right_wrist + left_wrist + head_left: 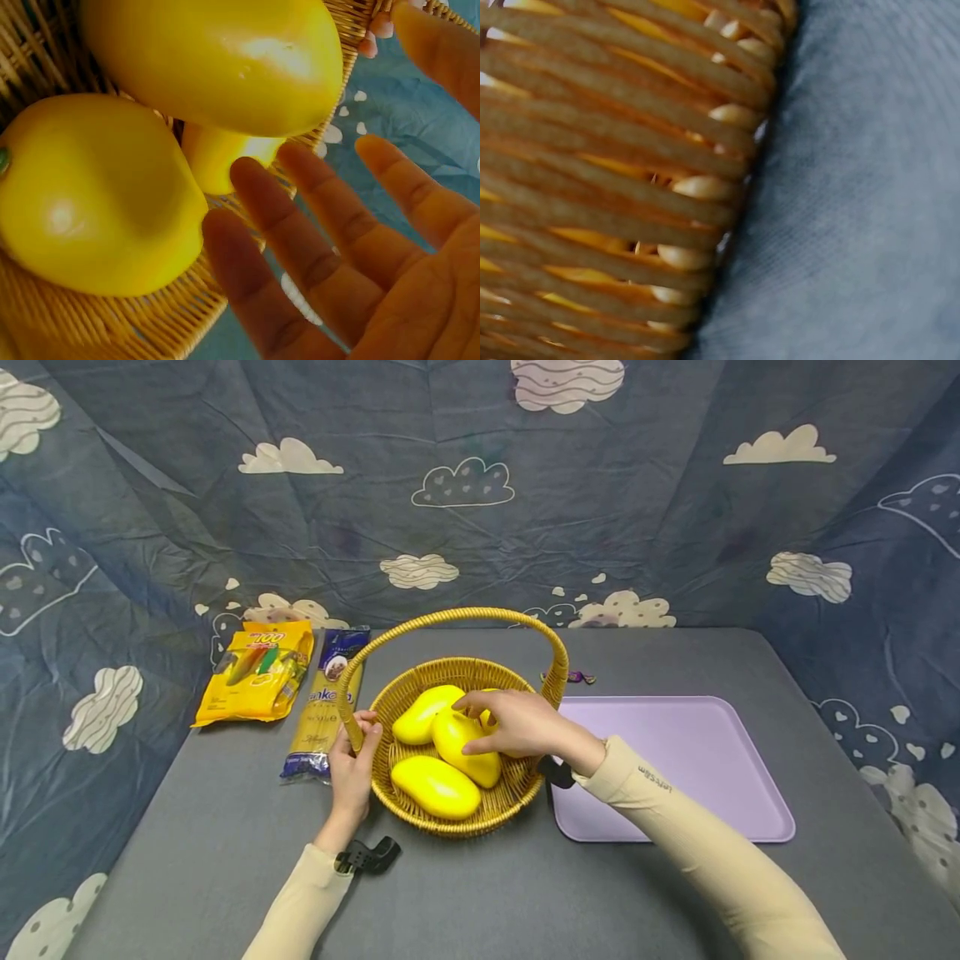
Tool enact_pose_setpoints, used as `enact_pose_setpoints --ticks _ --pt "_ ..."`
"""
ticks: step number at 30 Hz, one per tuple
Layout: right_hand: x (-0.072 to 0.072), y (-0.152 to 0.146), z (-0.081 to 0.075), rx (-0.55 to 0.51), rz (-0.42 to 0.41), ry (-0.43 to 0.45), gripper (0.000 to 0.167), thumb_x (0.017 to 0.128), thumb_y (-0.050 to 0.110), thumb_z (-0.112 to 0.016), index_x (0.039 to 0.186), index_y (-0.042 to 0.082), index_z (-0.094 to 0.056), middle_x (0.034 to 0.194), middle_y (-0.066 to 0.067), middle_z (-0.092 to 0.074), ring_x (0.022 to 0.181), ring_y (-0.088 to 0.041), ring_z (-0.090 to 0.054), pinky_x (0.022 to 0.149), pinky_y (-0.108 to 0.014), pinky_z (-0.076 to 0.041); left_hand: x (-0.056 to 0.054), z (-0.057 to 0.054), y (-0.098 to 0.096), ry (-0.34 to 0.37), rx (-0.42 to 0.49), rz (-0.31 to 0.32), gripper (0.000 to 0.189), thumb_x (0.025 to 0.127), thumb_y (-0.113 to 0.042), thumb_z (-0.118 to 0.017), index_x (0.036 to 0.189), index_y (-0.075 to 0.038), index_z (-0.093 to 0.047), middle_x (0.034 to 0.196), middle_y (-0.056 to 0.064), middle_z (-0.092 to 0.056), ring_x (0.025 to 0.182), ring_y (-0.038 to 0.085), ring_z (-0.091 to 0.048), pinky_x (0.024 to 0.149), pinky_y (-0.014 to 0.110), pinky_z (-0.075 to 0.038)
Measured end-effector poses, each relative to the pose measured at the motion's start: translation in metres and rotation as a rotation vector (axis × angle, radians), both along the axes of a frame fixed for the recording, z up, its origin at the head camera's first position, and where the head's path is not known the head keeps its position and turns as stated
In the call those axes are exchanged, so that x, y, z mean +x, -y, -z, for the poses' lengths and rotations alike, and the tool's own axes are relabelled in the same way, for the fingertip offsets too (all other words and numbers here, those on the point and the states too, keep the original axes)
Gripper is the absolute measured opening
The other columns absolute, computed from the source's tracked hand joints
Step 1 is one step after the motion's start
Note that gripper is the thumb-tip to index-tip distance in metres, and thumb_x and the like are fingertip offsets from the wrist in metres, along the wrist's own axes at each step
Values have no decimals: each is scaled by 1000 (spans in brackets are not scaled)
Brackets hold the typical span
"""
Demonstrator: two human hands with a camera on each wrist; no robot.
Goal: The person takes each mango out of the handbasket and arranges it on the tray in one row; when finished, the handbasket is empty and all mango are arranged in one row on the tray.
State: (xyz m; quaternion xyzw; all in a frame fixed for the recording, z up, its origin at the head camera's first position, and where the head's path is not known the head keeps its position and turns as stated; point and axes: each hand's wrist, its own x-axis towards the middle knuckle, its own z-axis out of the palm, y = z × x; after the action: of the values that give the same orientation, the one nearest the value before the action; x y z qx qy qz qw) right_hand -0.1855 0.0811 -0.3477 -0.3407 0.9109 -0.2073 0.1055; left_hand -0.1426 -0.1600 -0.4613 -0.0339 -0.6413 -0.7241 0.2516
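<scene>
A golden wicker basket [459, 828] with a tall arched handle stands mid-table, holding several yellow mangoes. One mango [436, 787] lies at the front, another mango [420, 717] at the back left, and a middle mango [472, 760] leans between them. A further one is mostly hidden by my right hand [517, 724]. That hand hovers over the fruit, its fingers spread and fairly straight in the right wrist view, gripping nothing. My left hand [352, 768] holds the basket's left side where the handle meets the rim. The left wrist view shows only the basket's woven wall [607, 172] and the grey tabletop.
Left of the basket lie a yellow snack bag [255, 672] and a pack of spaghetti [318, 727]. A lilac tray [675, 768] lies to the right, under my right forearm. Behind the basket is a small purple-wrapped candy [580, 677]. A cloud-patterned cloth hangs behind.
</scene>
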Motion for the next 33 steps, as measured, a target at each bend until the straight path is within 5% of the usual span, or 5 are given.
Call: enact_pose_setpoints --ticks 21,33 --pt "-15 21 13 139 14 190 64 79 36 -77 134 24 -46 112 -5 -60 96 -19 -56 77 -37 -44 0 2 0 -21 18 14 21 93 -2 -57 86 13 -45 110 15 -53 106 22 -47 91 26 -34" --pt "-15 35 24 249 -60 161 60 78 36 -78 129 25 -49 112 -7 -60 96 -20 -55 79 -37 -43 -2 5 2 -36 19 25 21 93 -3 -57 86 13 -45 110 13 -53 106 24 -46 91 29 -33"
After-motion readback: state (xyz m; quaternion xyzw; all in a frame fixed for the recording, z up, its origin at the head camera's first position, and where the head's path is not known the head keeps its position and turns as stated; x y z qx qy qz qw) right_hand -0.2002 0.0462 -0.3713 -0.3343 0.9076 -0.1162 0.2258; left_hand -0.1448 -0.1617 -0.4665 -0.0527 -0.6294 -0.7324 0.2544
